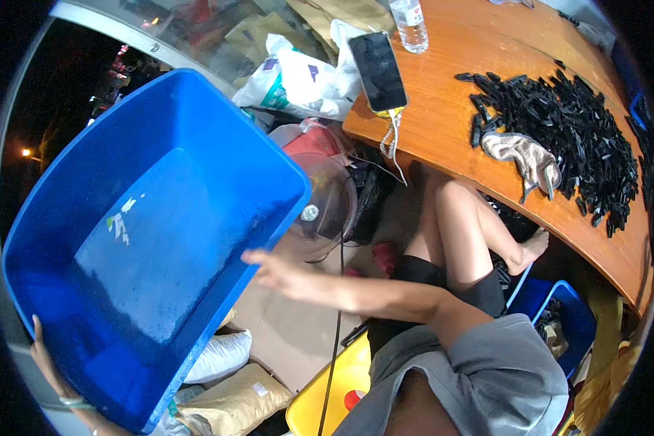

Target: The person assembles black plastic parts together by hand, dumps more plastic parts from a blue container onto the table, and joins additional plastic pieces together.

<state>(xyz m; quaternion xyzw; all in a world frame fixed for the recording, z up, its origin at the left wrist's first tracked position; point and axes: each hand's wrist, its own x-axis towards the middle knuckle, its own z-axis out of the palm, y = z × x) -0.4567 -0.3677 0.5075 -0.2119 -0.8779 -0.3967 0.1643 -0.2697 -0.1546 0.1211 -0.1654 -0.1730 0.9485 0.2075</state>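
I held the tilted blue tub (145,240) with both hands, left (43,360) at seven o'clock, right (272,269) steadying its three o'clock rim.

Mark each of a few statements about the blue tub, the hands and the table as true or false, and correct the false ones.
1. The blue tub holds a heap of black parts. False: it is nearly empty, with only a few pale scraps on its bottom.
2. The left hand grips the tub's lower rim. True.
3. The right hand is at the tub's right rim. True.
4. The phone lies on the floor. False: it lies on the wooden table, with a white cable hanging from it.
5. The black parts are heaped on the table. True.
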